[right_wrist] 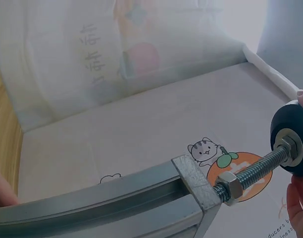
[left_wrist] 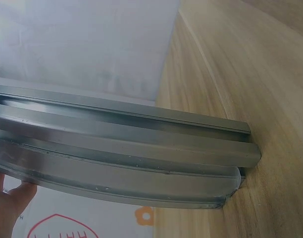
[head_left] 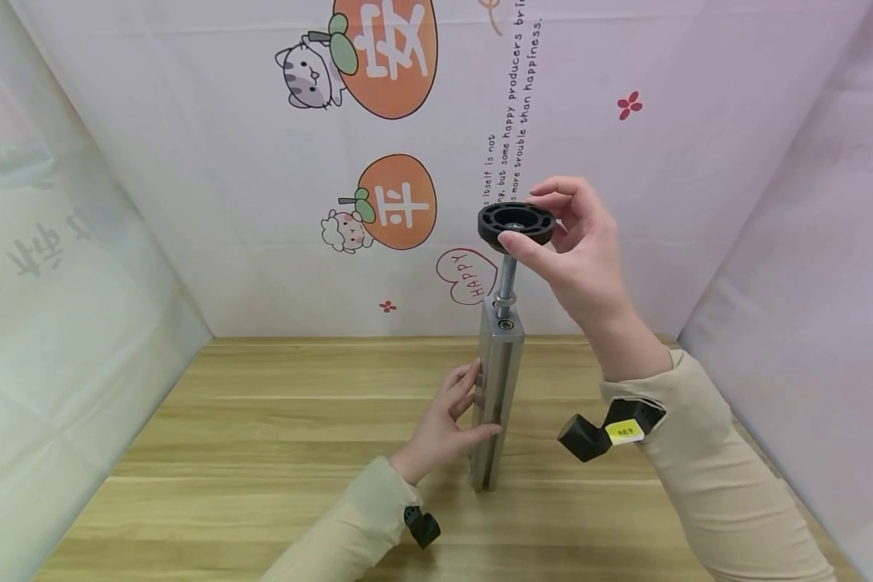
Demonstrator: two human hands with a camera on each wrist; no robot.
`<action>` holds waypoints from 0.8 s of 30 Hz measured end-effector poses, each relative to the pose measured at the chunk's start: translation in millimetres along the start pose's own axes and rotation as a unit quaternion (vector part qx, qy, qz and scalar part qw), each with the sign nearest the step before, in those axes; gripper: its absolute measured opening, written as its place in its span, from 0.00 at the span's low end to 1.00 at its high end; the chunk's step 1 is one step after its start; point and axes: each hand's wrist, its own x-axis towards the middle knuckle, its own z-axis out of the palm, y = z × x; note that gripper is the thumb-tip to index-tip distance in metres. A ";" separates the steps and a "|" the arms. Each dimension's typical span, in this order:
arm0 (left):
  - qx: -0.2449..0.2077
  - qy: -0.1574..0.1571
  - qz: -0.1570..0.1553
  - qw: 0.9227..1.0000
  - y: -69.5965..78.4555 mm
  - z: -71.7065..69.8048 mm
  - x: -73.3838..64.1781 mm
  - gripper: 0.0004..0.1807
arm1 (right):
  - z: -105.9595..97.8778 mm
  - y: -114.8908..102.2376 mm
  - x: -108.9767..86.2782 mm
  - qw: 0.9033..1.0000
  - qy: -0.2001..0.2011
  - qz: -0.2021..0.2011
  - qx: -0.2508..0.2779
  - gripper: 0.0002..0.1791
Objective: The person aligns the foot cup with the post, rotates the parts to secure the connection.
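An aluminium profile [head_left: 499,388] stands upright on the wooden table, its slotted sides also filling the left wrist view. My left hand [head_left: 447,424] grips it around the lower half, thumb on the near side and fingers on the far side. A threaded rod [right_wrist: 263,168] with a hex nut [right_wrist: 229,187] rises from the end plate [right_wrist: 196,181] on the profile's top. On the rod's upper end sits a round black levelling foot [head_left: 516,225]. My right hand [head_left: 582,250] pinches the foot's rim between thumb and fingers.
The wooden table [head_left: 262,436] lies beneath the profile. White printed cloth [head_left: 247,186] walls it in at the back and both sides. A small black wrist camera [head_left: 589,436] sticks out from the right cuff, another [head_left: 423,527] from the left.
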 end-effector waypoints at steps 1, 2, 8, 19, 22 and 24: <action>-0.001 0.000 0.000 1.000 0.0 0.0 -0.2 0.49 | 0.7 0.3 -0.4 1.000 0.011 -0.004 -0.015 0.23; -0.001 0.000 -0.001 1.000 0.0 -0.1 -0.5 0.50 | 1.4 0.8 -0.8 0.999 0.020 -0.008 -0.029 0.23; -0.001 0.001 0.004 1.000 -1.4 0.0 -0.1 0.50 | 7.3 2.5 -4.3 0.994 0.065 -0.034 -0.086 0.23; -0.002 0.002 0.024 1.000 -4.7 0.5 0.6 0.52 | 14.5 4.6 -9.9 0.987 0.086 -0.086 -0.108 0.26; 0.004 0.002 0.037 0.999 -4.8 0.5 0.8 0.53 | 14.0 10.0 -10.0 0.992 0.076 -0.103 -0.021 0.19; 0.007 0.002 0.039 0.999 -4.5 0.5 0.8 0.53 | 13.3 14.7 -9.1 0.990 0.065 -0.108 0.067 0.15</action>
